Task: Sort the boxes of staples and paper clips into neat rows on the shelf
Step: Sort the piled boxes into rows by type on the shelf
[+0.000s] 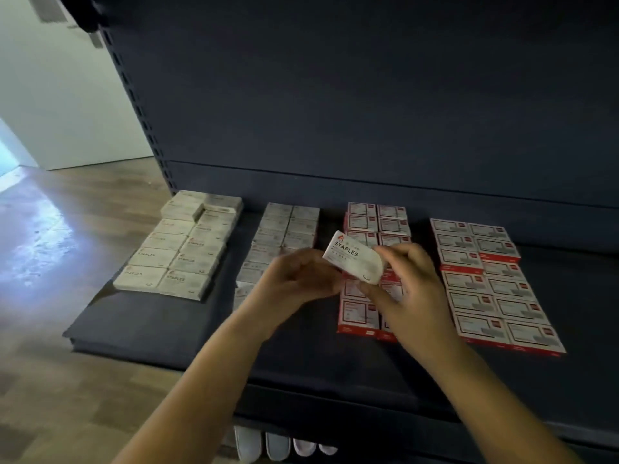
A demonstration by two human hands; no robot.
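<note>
A white box marked STAPLES [351, 256] is held tilted above the dark shelf [160, 316]. My right hand [407, 289] pinches its right end between thumb and fingers. My left hand [294, 279] is curled beside the box's left end; whether it touches the box I cannot tell. On the shelf lie rows of flat boxes: white staples boxes [174, 249] at the far left, a second white group [278, 236] partly behind my left hand, red-and-white boxes [368, 222] under my hands, and another red-and-white group [489, 279] at the right.
The shelf's dark back panel [368, 95] rises behind the boxes, with a slotted upright [140, 112] at its left. A wooden floor [67, 262] lies to the left. Small pale items [278, 445] show on a lower level under the front edge.
</note>
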